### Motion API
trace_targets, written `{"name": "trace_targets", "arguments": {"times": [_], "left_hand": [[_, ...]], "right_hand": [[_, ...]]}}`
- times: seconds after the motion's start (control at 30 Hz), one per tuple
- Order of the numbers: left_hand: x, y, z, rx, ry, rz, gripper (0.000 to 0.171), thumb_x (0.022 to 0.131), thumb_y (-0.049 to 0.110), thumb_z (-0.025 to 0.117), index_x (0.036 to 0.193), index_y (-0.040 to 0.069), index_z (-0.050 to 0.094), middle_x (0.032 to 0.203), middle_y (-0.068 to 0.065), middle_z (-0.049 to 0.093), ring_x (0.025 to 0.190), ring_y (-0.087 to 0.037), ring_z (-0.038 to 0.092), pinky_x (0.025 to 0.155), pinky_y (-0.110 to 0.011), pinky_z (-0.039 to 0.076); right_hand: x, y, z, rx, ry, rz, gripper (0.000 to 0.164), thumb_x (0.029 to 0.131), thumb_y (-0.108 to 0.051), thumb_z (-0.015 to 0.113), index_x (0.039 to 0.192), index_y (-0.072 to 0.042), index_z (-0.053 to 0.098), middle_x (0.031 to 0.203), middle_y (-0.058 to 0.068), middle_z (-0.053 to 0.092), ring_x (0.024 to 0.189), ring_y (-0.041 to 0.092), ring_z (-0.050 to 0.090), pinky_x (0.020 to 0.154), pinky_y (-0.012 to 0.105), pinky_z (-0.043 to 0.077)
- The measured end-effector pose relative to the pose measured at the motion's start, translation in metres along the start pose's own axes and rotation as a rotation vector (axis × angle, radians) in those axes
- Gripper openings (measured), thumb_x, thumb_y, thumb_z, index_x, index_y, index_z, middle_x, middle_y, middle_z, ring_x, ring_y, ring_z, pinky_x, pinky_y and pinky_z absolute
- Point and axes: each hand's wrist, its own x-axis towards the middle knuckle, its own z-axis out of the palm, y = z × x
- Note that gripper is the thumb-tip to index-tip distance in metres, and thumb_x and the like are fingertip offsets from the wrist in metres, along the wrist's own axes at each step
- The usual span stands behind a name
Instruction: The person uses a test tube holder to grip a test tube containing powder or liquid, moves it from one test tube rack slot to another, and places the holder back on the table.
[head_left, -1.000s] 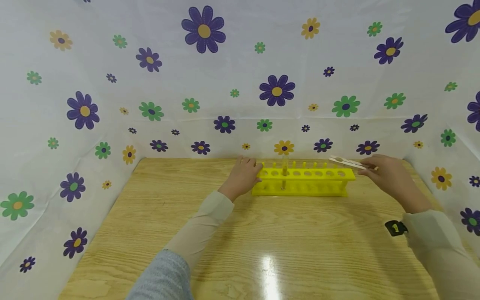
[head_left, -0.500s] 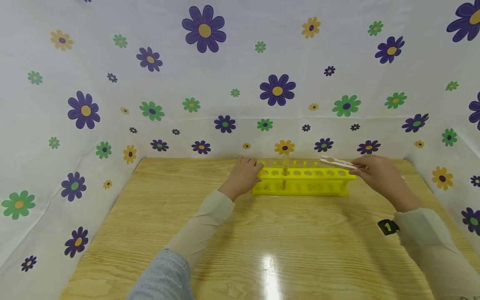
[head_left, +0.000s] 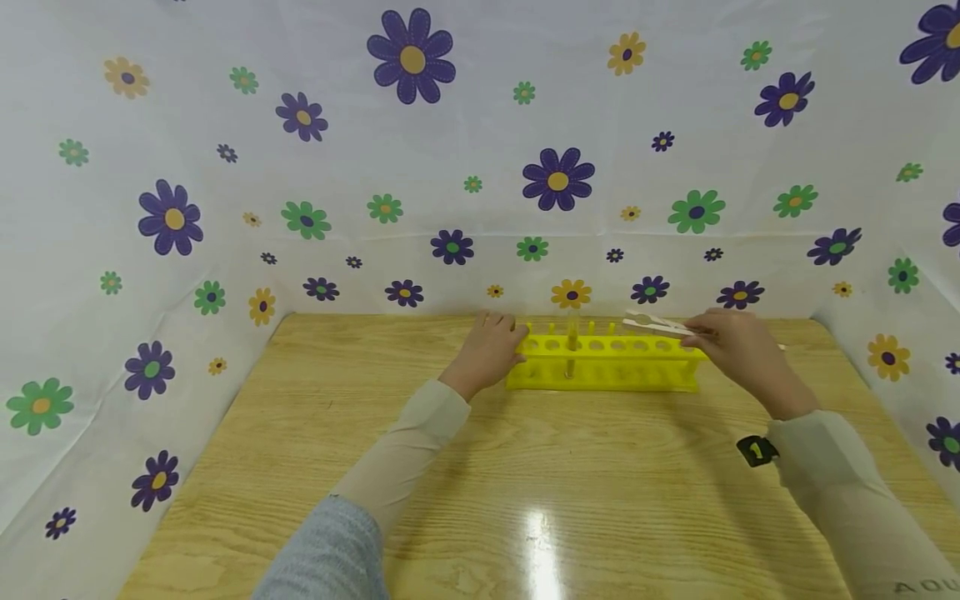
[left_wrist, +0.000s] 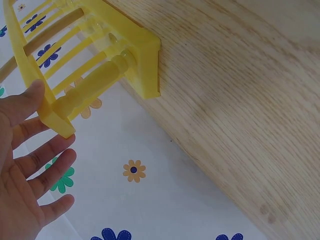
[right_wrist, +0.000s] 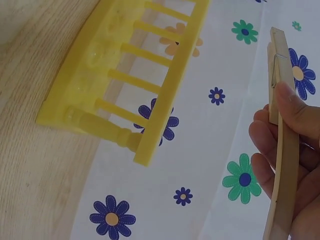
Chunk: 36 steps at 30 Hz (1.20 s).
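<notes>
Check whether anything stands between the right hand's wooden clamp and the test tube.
Nothing visible clearly blocks the wooden clamp from the top of the test tube. In the head view, yellow pegs show along the back of the rack between them, below the tube's rim; whether they lie in line is unclear.

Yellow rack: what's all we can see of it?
The yellow rack looks like plastic: top plate with a row of round holes, base below, thick end posts, thin pegs along the back. It stands upright on the wooden table, long side toward the head camera. One test tube stands in it, left of its middle. The left hand holds its left end.
</notes>
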Motion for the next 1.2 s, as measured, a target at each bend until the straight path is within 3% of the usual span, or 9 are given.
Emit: {"name": "trace_targets", "arguments": {"times": [1.2], "left_hand": [[0.000,0.000,0.000,-0.006,0.001,-0.010,0.042,0.091,0.041,0.058,0.125,0.016,0.054,0.118,-0.005,0.057,0.116,-0.025,0.050,0.108,-0.043,0.032]], "right_hand": [[0.016,-0.012,0.025,0.026,0.009,-0.019,0.019,0.085,-0.008,0.067,0.099,0.005,0.069,0.090,0.019,0.070,0.074,0.028,0.065,0.074,0.046,0.055]]}}
